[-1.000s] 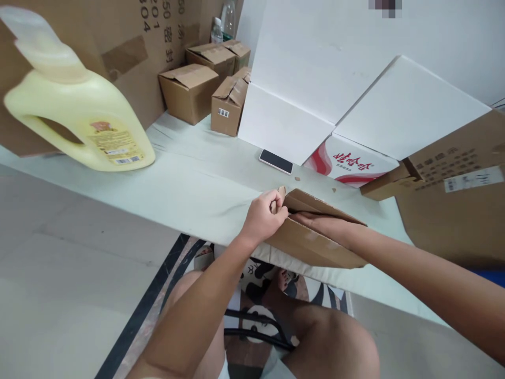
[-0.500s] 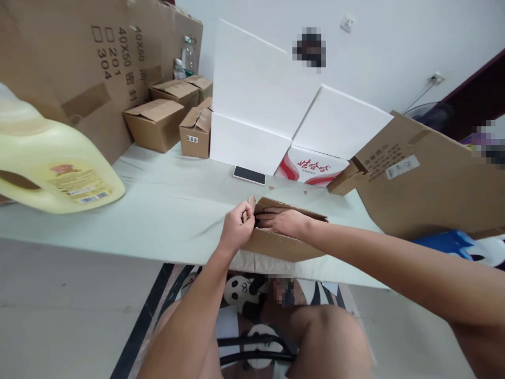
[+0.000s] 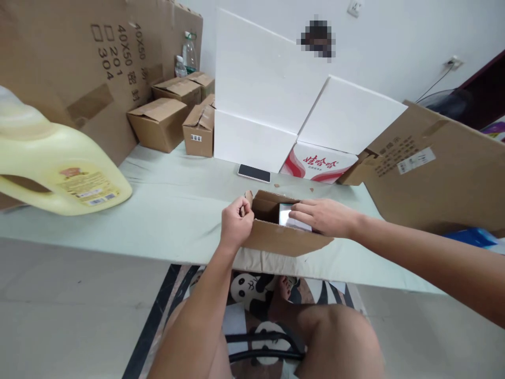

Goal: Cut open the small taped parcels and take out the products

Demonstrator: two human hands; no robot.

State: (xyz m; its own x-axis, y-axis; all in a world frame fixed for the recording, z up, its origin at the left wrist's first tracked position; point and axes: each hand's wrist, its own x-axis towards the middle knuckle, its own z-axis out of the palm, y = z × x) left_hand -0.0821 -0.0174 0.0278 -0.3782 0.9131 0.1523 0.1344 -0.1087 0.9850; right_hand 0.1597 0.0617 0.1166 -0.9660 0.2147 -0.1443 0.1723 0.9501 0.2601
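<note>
A small brown cardboard box (image 3: pixel 282 239) lies at the near edge of the pale table (image 3: pixel 169 210), its top open toward me. My left hand (image 3: pixel 235 225) is closed in a pinch on the box's left flap. My right hand (image 3: pixel 321 216) rests over the opening with fingers closed on a small pale, shiny packet (image 3: pixel 290 217) that sits partly inside the box. How much of the packet is inside is hidden by my fingers.
A large yellow detergent jug (image 3: pixel 59 168) lies at the left. A black phone (image 3: pixel 254 172) lies beyond the box. White foam boxes (image 3: pixel 272 105), a red-and-white carton (image 3: pixel 321 160), small brown cartons (image 3: pixel 169 118) and big cardboard sheets (image 3: pixel 442 168) ring the table.
The view has risen and steadied. My right hand drew back out of the box's inside to its opening, and a pale packet now shows under its fingers. My left hand kept its pinch.
</note>
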